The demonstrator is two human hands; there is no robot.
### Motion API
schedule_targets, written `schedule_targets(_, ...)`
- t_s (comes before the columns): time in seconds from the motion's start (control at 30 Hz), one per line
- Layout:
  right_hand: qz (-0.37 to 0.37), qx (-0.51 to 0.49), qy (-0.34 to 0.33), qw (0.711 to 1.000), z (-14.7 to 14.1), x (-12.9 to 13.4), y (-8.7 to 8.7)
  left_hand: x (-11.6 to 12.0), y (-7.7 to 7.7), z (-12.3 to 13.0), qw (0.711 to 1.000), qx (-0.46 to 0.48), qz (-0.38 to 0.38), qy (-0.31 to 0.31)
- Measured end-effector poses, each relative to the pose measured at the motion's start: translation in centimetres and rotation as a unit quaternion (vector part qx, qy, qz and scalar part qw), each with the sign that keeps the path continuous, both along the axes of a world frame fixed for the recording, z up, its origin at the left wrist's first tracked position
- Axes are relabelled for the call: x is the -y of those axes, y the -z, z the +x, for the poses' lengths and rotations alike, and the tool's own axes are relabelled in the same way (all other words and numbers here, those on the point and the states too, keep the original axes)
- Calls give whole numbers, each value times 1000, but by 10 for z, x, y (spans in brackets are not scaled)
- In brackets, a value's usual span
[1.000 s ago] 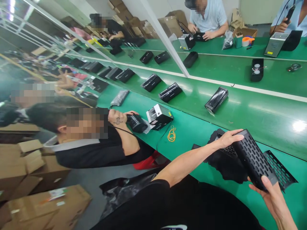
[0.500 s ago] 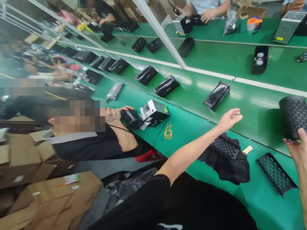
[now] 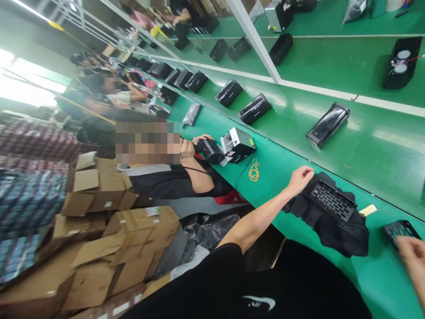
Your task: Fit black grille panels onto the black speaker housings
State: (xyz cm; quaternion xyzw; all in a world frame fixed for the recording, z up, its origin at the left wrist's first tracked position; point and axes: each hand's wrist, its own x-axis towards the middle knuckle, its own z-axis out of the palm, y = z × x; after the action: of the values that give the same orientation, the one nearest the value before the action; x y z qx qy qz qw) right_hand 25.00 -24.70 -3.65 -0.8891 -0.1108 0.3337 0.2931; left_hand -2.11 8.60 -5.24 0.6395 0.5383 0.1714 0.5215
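Near the top left corner of the black cloth [image 3: 335, 232], my left hand [image 3: 300, 178] is closed, its fingertips by the cloth's edge; what they hold, if anything, is too small to tell. On the cloth lies a perforated black grille [image 3: 333, 201]. At the right edge, my right hand [image 3: 412, 257], slightly blurred, has its fingers closed at the near edge of a second black grille [image 3: 402, 229], partly covering it. A glossy black speaker body [image 3: 328, 125] lies on the green surface beyond my left hand. A pale strip [image 3: 368, 210] sits beside the cloth.
To the left, a person's hand [image 3: 187, 148] is beside a black cylinder [image 3: 212, 151] and a silver-and-black box [image 3: 238, 145]. A yellow band [image 3: 254, 170] lies nearby. More speaker bodies [image 3: 255, 108] line the green surface. Cardboard boxes [image 3: 146, 230] are at lower left.
The view has swung right to left. My right hand no longer holds the dark perforated speaker and is now at the second grille. My left hand has drawn back to the cloth, fingers curled in.
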Motion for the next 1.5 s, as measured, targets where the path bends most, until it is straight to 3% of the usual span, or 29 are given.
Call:
schedule_targets(0.1, -41, -49, -52, 997, -85, 0, 6, 44, -7, -4, 999, 4, -16, 35)
schedule_targets(0.2, -66, -7, -51, 996, -123, -4, 20, 89, -13, -11, 991, 23, -22, 131)
schedule_targets(0.3, -62, 39, -61, 995, -126, -6, 25, 121, -16, -18, 974, 27, -23, 222)
schedule_targets(0.4, -24, 59, -95, 993, -120, -3, 14, 135, -20, -19, 963, 20, 14, 270)
schedule_targets(0.5, 8, 77, -116, 990, -119, 2, -6, 134, -25, -8, 932, 38, 65, 354)
schedule_targets(0.6, 38, 90, -117, 988, -120, 4, -21, 129, -25, 12, 877, 40, 77, 473)
schedule_targets(0.67, 57, 85, -110, 989, -118, 3, -23, 125, -20, 25, 846, 26, 73, 527)
schedule_targets(0.73, 69, 64, -97, 991, -117, 3, -20, 124, -13, 34, 833, 8, 69, 548)
schedule_targets(0.87, 69, 5, -51, 996, -113, 8, -6, 123, -1, 39, 840, -21, 54, 540)
schedule_targets(0.97, 49, -2, -12, 999, -108, 17, 4, 123, 2, 32, 858, -6, -2, 513)
schedule_targets(1.1, 35, 2, 21, 999, -104, 23, 11, 127, 4, 17, 888, 17, -144, 436)
schedule_targets(1.23, 57, 10, 44, 997, -123, 11, 14, 145, 9, 11, 911, 7, -184, 368)
schedule_targets(1.4, 145, -130, 20, 981, -156, -12, 21, 166, 14, 21, 930, 47, -284, 229)
schedule_targets(1.5, 167, -167, 46, 971, -156, -10, 24, 169, 15, 25, 930, 62, -308, 192)
